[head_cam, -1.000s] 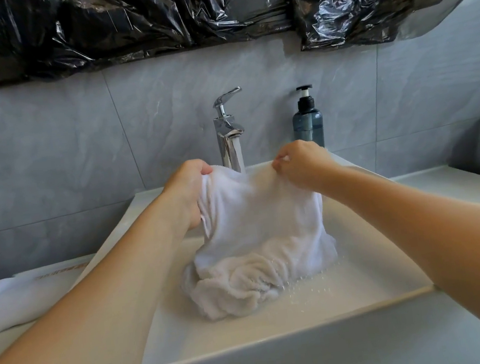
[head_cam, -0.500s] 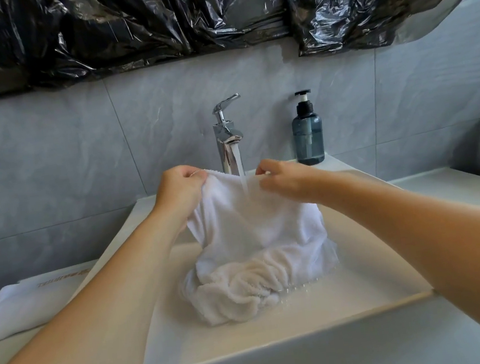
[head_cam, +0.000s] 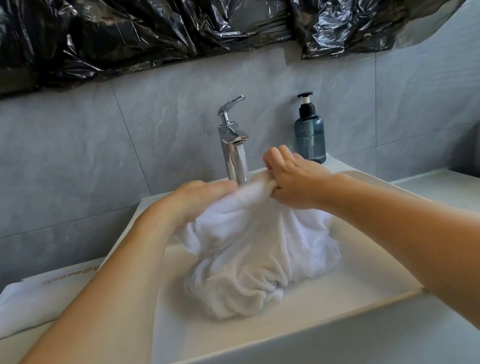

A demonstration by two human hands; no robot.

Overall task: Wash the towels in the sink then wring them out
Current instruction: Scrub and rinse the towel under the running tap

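The left hand (head_cam: 198, 197) lies curled over the top edge of a white towel (head_cam: 260, 255), fingers closed on the cloth just left of the water stream. The right hand (head_cam: 296, 179) pinches the same edge from the other side, thumb and lower fingers gripping the fabric while the upper fingers (head_cam: 274, 155) are bent above it. Between the two hands the bunched top of the towel sits directly under the tap (head_cam: 232, 143), and water runs down from the spout onto it. Below the hands the towel hangs in folds and its lower part lies crumpled and wet on the floor of the sink (head_cam: 311, 333), a white rectangular basin with a flat bottom; small drops show on the basin beside the cloth. Both bare forearms reach in over the front rim. The tap is chrome, upright, with its lever raised, standing at the back of the basin. Just right of it, behind the right hand, stands a dark blue soap bottle (head_cam: 309, 131) with a black pump. On the bench (head_cam: 458, 194) left of the sink lies a second white cloth (head_cam: 16, 312) with a printed paper (head_cam: 66, 277) behind it. Grey tiles (head_cam: 78, 159) cover the wall, and black plastic sheeting (head_cam: 182, 19) hangs across the top.
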